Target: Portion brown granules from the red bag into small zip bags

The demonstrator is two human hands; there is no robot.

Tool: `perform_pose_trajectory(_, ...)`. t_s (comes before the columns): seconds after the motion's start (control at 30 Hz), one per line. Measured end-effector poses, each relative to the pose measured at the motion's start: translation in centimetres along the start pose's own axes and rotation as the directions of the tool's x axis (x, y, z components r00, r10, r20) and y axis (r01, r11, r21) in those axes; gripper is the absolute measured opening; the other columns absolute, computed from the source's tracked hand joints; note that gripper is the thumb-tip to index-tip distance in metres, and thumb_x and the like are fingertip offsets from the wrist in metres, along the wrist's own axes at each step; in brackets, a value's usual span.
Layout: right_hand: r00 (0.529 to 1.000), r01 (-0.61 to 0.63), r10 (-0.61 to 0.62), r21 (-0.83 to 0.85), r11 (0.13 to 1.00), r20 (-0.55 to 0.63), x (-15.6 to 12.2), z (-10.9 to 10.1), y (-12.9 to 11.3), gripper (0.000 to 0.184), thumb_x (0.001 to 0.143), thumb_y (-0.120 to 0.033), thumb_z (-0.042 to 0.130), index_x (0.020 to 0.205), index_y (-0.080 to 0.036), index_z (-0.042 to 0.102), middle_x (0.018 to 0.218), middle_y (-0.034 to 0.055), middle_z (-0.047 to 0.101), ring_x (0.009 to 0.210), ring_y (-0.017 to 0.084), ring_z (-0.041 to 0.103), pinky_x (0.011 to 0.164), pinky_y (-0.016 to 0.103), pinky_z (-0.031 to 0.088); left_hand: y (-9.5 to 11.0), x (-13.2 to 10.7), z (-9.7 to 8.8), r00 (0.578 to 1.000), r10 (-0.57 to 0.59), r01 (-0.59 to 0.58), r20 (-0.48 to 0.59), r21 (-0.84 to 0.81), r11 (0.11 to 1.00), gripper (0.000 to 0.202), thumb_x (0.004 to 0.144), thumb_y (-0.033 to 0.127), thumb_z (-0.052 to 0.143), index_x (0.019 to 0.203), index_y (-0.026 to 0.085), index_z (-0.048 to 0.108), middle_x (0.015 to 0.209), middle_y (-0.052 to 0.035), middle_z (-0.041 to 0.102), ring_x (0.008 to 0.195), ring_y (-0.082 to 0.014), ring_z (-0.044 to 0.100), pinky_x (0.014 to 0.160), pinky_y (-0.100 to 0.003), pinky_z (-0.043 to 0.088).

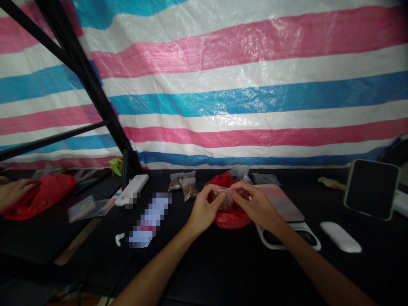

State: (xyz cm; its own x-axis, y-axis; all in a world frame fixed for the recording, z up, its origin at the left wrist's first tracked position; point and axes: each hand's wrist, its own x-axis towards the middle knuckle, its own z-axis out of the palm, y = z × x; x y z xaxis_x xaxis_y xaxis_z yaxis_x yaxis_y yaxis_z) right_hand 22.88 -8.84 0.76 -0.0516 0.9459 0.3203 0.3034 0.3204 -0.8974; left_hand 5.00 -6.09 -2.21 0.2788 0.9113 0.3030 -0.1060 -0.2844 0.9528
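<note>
Between my two hands is a small clear zip bag [225, 201] with brown bits in it, held up over a red plastic bag [234, 219]. My left hand [205, 206] pinches the zip bag's top edge on the left, thumb in front. My right hand [255, 202] pinches the same edge on the right. Behind my left hand lie several filled zip bags [189, 189] with similar brown contents. A kitchen scale [283, 208] with a pinkish top plate and a white base sits beside my right forearm, which partly covers it.
Left of my hands are a phone [149, 221], a white earbud [119, 239] and a white power bank [132, 190]. To the right are a white mouse [341, 236] and a dark-screened device [371, 189]. At far left, another person's hand [17, 193] touches a red bag [47, 197].
</note>
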Motion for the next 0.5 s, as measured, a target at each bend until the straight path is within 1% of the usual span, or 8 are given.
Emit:
perform_pose_trajectory(0.13,1.000,0.013,-0.013,-0.025,1.000,-0.013,0.0,-0.1,0.3,0.017,0.090,-0.039,0.064,0.091,-0.022,0.069,0.079,0.0008,0.066,0.071,0.019,0.059,0.067,0.033,0.048,-0.1,0.0,-0.1,1.000,0.016,-0.015,-0.008,0.045,0.999,0.027,0.092,0.044,0.069,0.100,0.018,0.073,0.098,-0.0085,0.075,0.089,-0.0215,0.068,0.084,-0.034,0.056)
perform_pose_trajectory(0.23,0.999,0.034,-0.034,-0.024,0.999,-0.007,0.1,0.0,0.7,0.017,0.091,-0.038,0.064,0.093,-0.022,0.069,0.085,0.0018,0.068,0.077,0.020,0.062,0.073,0.033,0.050,-0.3,0.1,-0.3,0.999,0.029,-0.027,-0.023,0.083,0.996,0.027,0.093,0.044,0.068,0.099,0.018,0.074,0.100,-0.0086,0.075,0.092,-0.0216,0.068,0.085,-0.033,0.055)
perform_pose_trajectory(0.33,0.997,0.071,-0.072,-0.050,0.996,-0.011,0.2,0.1,0.9,0.014,0.090,-0.036,0.065,0.092,-0.023,0.070,0.090,0.0025,0.069,0.084,0.020,0.064,0.079,0.034,0.050,-0.4,0.1,-0.3,0.999,0.045,-0.043,-0.021,0.088,0.995,0.026,0.093,0.043,0.068,0.099,0.018,0.074,0.099,-0.0079,0.075,0.091,-0.0205,0.067,0.085,-0.031,0.054)
perform_pose_trajectory(0.5,0.996,0.084,-0.086,-0.082,0.993,-0.024,0.1,0.2,1.1,0.011,0.092,-0.032,0.061,0.088,-0.023,0.067,0.087,0.0017,0.067,0.081,0.020,0.063,0.075,0.033,0.050,0.0,0.1,-0.1,0.997,0.061,-0.058,-0.042,0.083,0.995,0.024,0.091,0.041,0.071,0.096,0.017,0.073,0.092,-0.0058,0.072,0.084,-0.0177,0.064,0.080,-0.029,0.051)
